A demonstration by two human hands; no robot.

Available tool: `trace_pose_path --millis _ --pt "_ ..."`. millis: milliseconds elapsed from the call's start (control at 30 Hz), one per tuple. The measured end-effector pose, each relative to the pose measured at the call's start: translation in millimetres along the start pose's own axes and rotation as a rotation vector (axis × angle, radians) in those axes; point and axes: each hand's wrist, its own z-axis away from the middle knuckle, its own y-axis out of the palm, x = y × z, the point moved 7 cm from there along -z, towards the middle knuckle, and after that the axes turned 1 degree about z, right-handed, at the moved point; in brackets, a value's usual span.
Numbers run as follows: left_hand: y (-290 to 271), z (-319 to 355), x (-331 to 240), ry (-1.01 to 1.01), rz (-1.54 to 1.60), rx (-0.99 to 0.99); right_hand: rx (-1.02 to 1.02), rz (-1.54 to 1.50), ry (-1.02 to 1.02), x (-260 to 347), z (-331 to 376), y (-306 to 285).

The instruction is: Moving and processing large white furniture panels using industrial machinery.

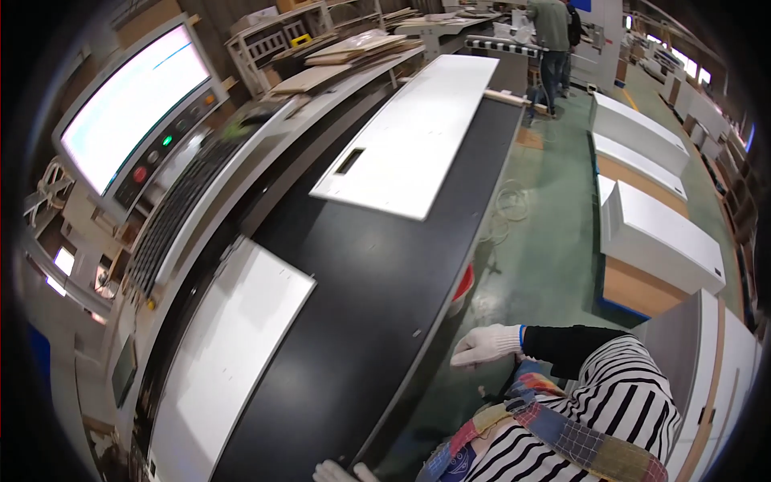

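Note:
My right hand (486, 345), in a white knitted glove with a blue cuff edge, hangs beside the table edge over the floor. Its fingers are stretched out and hold nothing that I can see. Only the gloved fingertips of my left hand (344, 472) show at the lower edge, apart from each other, close to the near rim of the black table (353, 281). Whether they touch it is unclear. On the table lies a white panel (237, 345) to the left. Farther off rests a long white panel (422, 120) with a dark rectangular cutout.
A bright monitor (140, 104) with buttons stands at the left, above a dark ribbed strip (185, 201). Stacked white panels (658, 233) sit on the floor at right. A red bucket (463, 285) and a coiled hose (510, 205) are by the table. People (552, 40) stand far back.

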Motion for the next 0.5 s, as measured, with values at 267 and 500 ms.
trace_pose_path --millis 267,500 --pt "25.8 -84.1 -410.0 0.575 0.650 -0.148 -0.857 -0.024 0.118 -257.5 125.8 -302.8" --pt "55.8 -141.9 -595.6 0.340 1.205 0.326 -1.158 -0.378 0.045 -406.7 190.1 -554.6"
